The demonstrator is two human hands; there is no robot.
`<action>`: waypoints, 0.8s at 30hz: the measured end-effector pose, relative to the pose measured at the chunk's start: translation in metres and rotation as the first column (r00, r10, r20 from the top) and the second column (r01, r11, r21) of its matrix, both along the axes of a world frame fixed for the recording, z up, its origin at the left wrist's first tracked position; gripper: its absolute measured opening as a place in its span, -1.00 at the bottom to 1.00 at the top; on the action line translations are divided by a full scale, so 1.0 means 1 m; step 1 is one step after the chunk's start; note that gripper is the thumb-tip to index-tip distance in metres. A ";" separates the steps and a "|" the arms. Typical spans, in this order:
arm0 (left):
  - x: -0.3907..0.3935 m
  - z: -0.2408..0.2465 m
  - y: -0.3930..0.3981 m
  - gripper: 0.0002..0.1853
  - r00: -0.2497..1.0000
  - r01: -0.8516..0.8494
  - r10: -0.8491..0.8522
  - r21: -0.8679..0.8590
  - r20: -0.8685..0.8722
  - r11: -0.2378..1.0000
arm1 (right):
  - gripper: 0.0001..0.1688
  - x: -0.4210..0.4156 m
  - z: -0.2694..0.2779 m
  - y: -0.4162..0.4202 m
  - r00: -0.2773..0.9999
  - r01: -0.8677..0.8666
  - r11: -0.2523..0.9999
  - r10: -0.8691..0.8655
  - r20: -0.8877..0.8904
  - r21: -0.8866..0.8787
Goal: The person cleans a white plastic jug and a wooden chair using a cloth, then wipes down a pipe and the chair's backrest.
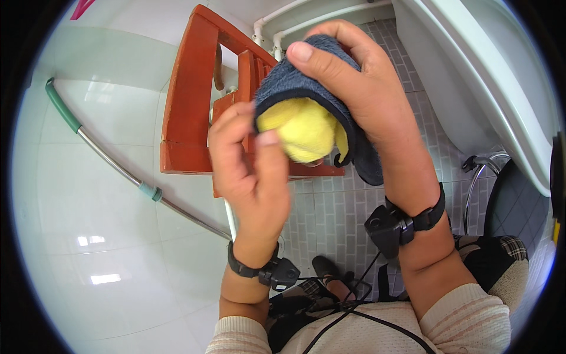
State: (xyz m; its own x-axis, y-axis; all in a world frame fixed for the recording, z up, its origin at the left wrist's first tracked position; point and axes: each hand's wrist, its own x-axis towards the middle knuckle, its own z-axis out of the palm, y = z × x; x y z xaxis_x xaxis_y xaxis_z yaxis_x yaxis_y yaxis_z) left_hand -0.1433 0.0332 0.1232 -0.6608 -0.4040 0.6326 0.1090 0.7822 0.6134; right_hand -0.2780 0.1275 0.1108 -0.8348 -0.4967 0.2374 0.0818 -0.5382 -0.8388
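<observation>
A double-sided plush cloth (pixel 298 73), blue-grey outside and yellow inside with a black bound edge, is bunched up in front of me. My right hand (pixel 367 84) grips it from above and the right, thumb across the blue pile. At its left edge, my left hand (pixel 250 155) has thumb and fingers around the black binding, slightly blurred. The yellow side bulges out of the fold towards me. A small clear, shiny edge shows just under the yellow part; what it belongs to is hidden.
Behind the cloth stands a red-brown wooden chair (pixel 188 110). A green-gripped metal pole (pixel 110 159) leans along the white tiled wall at left. White pipes (pixel 300 24) run at the back. A white basin-like fixture (pixel 460 88) and a black-seated stool (pixel 515 203) are at right. Black cables (pixel 329 325) cross my lap.
</observation>
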 end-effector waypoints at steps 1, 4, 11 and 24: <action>0.003 0.006 0.006 -0.77 0.994 0.038 -0.020 0.173 -0.110 0.984 | -0.56 -0.001 -0.004 -0.002 0.994 0.029 1.000 -0.027 -0.108 0.009; 0.008 0.031 0.002 -0.83 0.980 0.050 -0.002 0.238 -0.198 0.970 | -0.44 -0.009 -0.010 0.008 0.926 -0.163 0.983 0.183 -0.330 0.089; 0.018 0.057 0.010 -0.78 0.993 -0.045 0.061 -0.159 0.097 0.986 | -0.45 0.012 0.004 0.015 0.715 -0.267 0.900 0.424 -0.556 0.343; 0.012 0.067 -0.081 -0.56 0.921 -0.147 0.253 0.338 -0.295 0.930 | -0.73 -0.033 -0.099 -0.018 0.789 -0.471 0.880 0.385 0.479 0.067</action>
